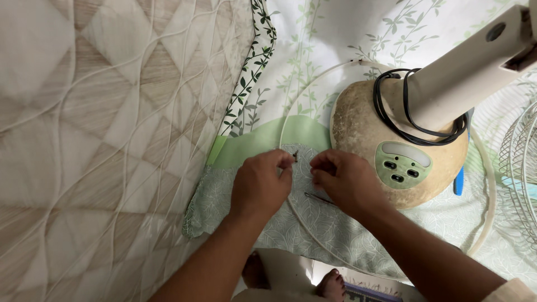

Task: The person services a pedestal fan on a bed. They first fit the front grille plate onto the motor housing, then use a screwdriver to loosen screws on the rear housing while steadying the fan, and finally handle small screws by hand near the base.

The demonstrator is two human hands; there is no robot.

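Beige quilted mattress (95, 128) fills the left half of the frame, its edge running down the middle beside a leaf-printed green sheet (313, 235). Just right of that edge, at centre, the left hand (260, 187) has its fingers curled together, thumb and forefinger pinching a small dark clip (295, 156) against a thin white ring (284, 126). This ring sweeps in a large arc from upper centre, down under both hands and around to the lower right. The right hand (344, 182) sits just beside the left, fingers bunched and pressed near the same spot. Below it lies a thin dark pin (319, 198), its long axis slanting from upper left to lower right. Further right stands a fan base (363, 131), round and yellowed, with green buttons, a black cord (414, 130) looped around its cream pole (464, 72), which leans toward the upper right.
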